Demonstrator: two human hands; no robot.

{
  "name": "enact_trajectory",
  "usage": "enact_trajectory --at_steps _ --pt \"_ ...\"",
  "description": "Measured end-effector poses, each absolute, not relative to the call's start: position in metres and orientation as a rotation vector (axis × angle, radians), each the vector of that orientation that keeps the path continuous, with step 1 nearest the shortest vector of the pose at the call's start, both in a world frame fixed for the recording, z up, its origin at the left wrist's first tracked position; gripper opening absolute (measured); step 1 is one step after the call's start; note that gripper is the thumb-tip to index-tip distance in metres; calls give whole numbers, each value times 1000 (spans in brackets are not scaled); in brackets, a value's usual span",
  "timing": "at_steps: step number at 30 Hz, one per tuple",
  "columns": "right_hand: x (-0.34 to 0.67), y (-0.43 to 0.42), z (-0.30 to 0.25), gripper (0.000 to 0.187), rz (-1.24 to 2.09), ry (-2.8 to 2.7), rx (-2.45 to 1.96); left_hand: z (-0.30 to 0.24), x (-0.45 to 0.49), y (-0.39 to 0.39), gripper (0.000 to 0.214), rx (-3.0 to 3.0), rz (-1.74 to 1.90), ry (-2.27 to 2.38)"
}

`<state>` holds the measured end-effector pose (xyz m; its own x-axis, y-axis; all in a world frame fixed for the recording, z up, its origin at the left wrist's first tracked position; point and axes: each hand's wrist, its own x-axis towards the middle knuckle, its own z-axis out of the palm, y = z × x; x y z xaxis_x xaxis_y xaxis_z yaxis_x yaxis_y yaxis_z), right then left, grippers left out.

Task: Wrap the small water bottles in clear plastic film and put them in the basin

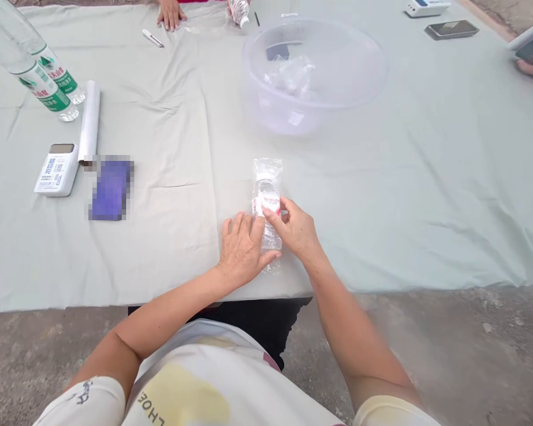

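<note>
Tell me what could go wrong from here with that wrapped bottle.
The bottle lies on its side, so it might roll if both the left hand and right hand let go. The thin plastic bag around it could tear if pulled hard. The creased cloth beneath might bunch up if pushed.

Bottle label (pixel 272 202) partly behind right thumb (pixel 273 221)
</note>
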<state>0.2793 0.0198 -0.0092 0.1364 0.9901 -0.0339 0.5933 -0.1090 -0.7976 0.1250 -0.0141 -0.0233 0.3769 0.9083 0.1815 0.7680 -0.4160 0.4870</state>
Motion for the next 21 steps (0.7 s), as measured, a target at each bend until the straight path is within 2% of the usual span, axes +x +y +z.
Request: enact_trajectory --at_steps 6,10,12,14,21 --pt "279 20 -11 46 1131 -1033 -1520 -34 126 -4 69 2123 819 1137" --pt "265 35 -7 42 1208 -859 -1221 -19 111 12 86 1763 961 971" --pt "255 44 -2 39 1180 -882 -1125 -8 103 23 90 1498 930 899" --pt "246 53 2 37 1157 -937 -1053 0 91 35 84 1235 842 800" --pt "228 70 -9 47 1279 -1208 -926 -18 41 58 81 721 734 497"
